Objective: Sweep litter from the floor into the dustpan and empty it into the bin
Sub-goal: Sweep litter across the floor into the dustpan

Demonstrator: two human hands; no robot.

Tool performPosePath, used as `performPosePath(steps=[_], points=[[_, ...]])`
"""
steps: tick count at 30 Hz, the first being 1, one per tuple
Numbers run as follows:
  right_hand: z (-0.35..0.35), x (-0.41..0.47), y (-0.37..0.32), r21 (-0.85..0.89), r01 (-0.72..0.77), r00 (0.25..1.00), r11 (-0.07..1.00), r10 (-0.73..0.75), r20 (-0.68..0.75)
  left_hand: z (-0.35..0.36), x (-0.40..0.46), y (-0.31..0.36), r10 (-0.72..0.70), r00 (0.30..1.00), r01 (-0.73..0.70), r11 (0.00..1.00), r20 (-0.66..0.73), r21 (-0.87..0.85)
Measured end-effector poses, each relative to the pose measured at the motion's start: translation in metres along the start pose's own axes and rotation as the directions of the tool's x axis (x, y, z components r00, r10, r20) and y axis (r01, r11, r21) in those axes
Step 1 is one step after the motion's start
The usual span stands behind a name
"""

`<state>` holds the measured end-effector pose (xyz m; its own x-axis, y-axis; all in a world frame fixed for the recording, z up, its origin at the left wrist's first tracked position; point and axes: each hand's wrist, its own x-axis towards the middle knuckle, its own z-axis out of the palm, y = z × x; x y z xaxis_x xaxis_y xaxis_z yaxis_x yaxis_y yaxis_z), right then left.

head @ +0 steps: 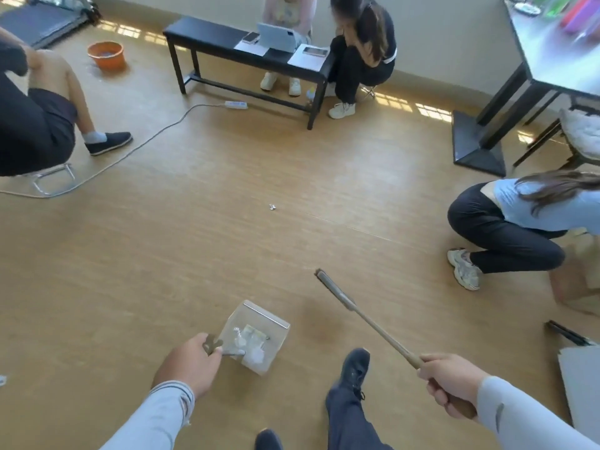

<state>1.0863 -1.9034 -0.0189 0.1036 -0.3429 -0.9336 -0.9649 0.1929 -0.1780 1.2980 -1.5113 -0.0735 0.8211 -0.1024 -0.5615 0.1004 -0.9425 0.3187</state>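
My left hand point(190, 363) grips the handle of a clear dustpan point(259, 319), held low over the wooden floor with white and pale paper scraps inside. My right hand point(449, 383) holds the long wooden handle of a broom point(363, 315), whose dark head points up-left, just above the floor to the right of the dustpan. A small crumpled white scrap of litter point(272, 207) lies alone on the floor farther ahead. Another pale scrap point(2, 380) shows at the left edge. My right foot point(354, 368) stands between pan and broom.
A person crouches at the right point(506, 222); another sits at the left point(35, 125); two sit at a black bench point(207, 37) by the far wall. An orange basin point(107, 55), a cable and power strip point(236, 104), a table base point(479, 147) and cardboard point(574, 287) border the floor.
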Motion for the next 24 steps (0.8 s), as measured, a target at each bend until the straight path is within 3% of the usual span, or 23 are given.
performPosePath(steps=[7,12,16,24], points=[[-0.099,0.069,0.007,0.349,-0.117,0.991,0.93,0.131,-0.017,-0.019,0.038,0.115,0.058,0.998,-0.054,0.992,-0.032,0.112],[-0.146,0.119,-0.026,0.488,-0.155,0.983,0.859,0.184,-0.012,-0.026,0.063,0.199,0.105,0.994,-0.098,0.976,-0.03,0.192],[-0.146,0.143,-0.081,0.592,-0.162,0.984,0.79,0.172,0.041,-0.03,0.081,0.247,0.134,0.99,-0.124,0.968,-0.034,0.216],[-0.102,0.14,-0.2,0.576,-0.133,0.988,0.807,0.059,0.145,-0.066,0.154,0.304,0.198,0.98,-0.191,0.961,-0.016,0.2]])
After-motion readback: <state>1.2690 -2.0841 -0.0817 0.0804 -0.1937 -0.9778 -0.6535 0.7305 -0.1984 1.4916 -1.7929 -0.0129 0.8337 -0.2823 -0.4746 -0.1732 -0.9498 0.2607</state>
